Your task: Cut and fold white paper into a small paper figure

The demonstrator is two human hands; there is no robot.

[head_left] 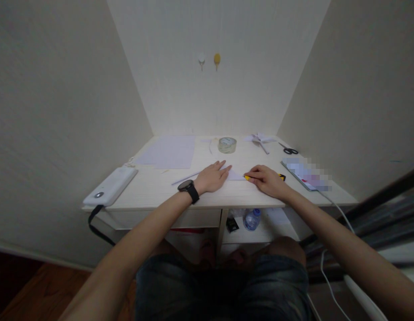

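My left hand (214, 176), with a black watch on its wrist, lies flat on a piece of white paper (238, 175), fingers spread. A thin paper stick (183, 179) pokes out to the left from beside that hand. Closed round a yellow and black utility knife (282, 177) is my right hand (265, 179); the knife's yellow front end meets the right corner of the paper. Its blade is too small to make out. Most of the knife's body is hidden under my palm.
Behind my hands stand a roll of clear tape (227, 145) and a paper pinwheel (259, 138). White sheets (175, 151) lie at the back left. Scissors (290, 150) and a cabled phone (305, 174) are on the right, a white device (110, 186) on the left. A bottle (252, 220) sits below.
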